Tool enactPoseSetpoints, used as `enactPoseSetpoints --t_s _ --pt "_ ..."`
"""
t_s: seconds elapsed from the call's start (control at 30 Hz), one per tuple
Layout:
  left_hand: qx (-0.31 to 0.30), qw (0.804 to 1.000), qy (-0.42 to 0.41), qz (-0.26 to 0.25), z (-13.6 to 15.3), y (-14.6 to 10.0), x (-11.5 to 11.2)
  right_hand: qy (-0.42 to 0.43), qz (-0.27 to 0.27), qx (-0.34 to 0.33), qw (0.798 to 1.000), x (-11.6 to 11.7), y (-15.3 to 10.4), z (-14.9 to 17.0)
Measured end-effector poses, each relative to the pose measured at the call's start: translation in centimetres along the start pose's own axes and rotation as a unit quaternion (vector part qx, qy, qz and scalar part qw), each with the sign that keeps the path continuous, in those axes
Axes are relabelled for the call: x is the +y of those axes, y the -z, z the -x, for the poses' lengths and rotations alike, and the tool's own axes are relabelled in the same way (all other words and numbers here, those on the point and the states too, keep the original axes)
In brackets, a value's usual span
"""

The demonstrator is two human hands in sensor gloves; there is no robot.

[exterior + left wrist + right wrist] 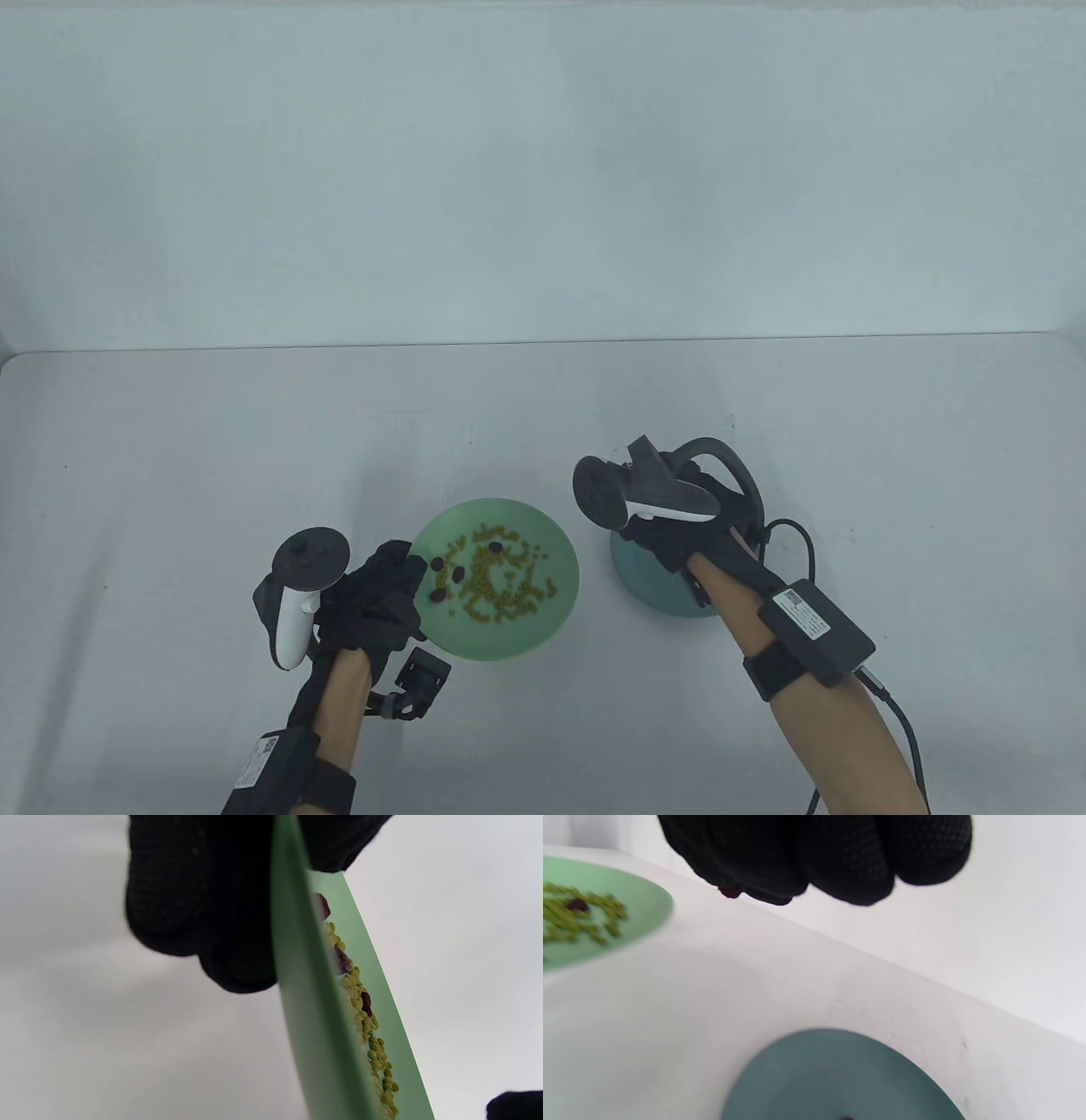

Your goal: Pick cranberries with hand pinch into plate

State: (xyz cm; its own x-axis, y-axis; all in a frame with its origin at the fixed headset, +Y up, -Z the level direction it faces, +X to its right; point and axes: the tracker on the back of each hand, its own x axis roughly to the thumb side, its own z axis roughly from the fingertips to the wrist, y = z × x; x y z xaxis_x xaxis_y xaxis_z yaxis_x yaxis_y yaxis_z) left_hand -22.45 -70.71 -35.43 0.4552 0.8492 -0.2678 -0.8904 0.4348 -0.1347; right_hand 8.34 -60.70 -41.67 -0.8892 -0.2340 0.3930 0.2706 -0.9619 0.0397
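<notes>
White table [212,441], pale backdrop. I see left hand [373,594] gripping the near-left rim of the green plate [543,628], which holds yellow-green beans [501,586] mixed with dark cranberries [458,573]. Right hand [679,531] hovers above the teal plate [840,1073], fingertips [763,878] pinching one cranberry [731,892].

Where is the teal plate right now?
In the table view, the teal plate sits right of the green plate, mostly hidden beneath the right hand; the right wrist view shows it below the fingers.
</notes>
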Motion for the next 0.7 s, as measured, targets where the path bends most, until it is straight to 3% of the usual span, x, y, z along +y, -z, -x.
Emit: enactPoseSetpoints --t_s 0.37,0.7 --pt "0.0 1.0 -0.002 0.0 0.1 0.0 0.1 0.022 -0.08 0.054 0.995 7.0 1.5 2.2" --pt "0.0 1.0 -0.002 0.0 0.1 0.0 0.2 0.032 -0.122 0.078 0.989 10.2 2.7 2.5"
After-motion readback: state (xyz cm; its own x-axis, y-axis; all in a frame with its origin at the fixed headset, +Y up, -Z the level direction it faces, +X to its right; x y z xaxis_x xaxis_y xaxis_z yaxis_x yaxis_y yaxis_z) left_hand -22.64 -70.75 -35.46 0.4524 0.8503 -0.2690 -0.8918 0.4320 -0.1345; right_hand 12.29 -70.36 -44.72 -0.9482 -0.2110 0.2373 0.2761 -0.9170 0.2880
